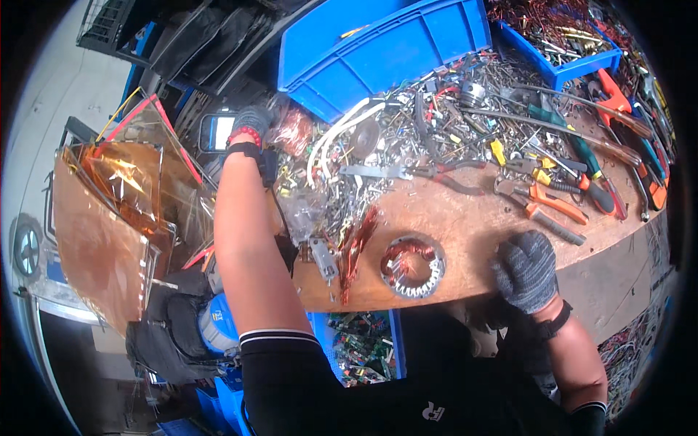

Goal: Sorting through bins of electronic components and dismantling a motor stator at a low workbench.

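My left hand (252, 120), in a grey knit glove, reaches to the far left beside a small device with a lit screen (218, 133). Its fingers are mostly hidden, so their grip cannot be made out. A red bead bracelet and a black band circle that wrist. My right hand (527, 272), gloved too, rests as a loose fist on the table's near edge, with nothing visible in it. Between my arms lies a motor stator ring (413, 266) with copper windings, partly stripped on its near side. A bundle of copper wire (358, 251) lies left of it.
Pliers (454, 174), orange-handled cutters (556, 205) and screwdrivers (582, 149) spread over the wooden table (465, 240). Behind them are heaped metal scraps (436, 112) and a blue bin (392, 54). Below the edge, a blue crate (398, 345) holds circuit boards. Amber plastic sheets (102, 232) stand left.
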Motion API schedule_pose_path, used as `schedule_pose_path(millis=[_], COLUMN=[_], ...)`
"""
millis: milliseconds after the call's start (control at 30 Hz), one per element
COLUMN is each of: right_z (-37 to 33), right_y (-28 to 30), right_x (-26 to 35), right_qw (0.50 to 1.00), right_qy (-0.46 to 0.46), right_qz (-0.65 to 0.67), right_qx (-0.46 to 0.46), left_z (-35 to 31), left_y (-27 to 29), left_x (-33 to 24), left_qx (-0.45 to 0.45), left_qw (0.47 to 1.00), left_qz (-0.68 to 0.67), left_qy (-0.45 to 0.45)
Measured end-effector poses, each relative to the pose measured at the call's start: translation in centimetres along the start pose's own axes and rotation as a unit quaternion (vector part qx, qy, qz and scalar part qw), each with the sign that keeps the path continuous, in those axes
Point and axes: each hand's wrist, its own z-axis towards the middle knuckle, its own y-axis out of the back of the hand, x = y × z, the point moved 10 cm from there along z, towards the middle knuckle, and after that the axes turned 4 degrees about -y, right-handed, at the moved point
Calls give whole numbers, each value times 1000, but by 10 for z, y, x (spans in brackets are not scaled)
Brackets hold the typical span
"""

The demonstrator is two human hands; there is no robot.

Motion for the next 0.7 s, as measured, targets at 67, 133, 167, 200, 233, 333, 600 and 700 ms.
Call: schedule_pose_path(millis=[67,133,167,200,233,333,600,700], right_z=[1,1,0,1,0,0,1,1], right_y=[-1,-3,-3,-4,-4,-5,-4,-2], right_x=[0,-2,-2,-2,-2,-3,-1,-1], right_qw=[1000,1000,1000,1000,1000,1000,1000,1000], right_qy=[4,0,0,-1,0,-4,3,3], right_qz=[8,1,6,8,-3,8,0,3], right_qx=[4,14,13,13,11,16,19,17], left_z=[3,-3,-4,-7,-11,-4,37,35], left_y=[-11,-26,-26,-33,-44,-49,-50,-38], left_x=[-10,-12,-14,-5,4,19,12,4], left_qx=[8,25,4,0,-3,-18,0,-12], left_qw=[1000,998,997,963,885,865,998,999], left_qz=[-20,-45,-64,-269,-462,-498,-51,-5], left_qy=[-21,-24,-31,11,52,66,-35,-38])
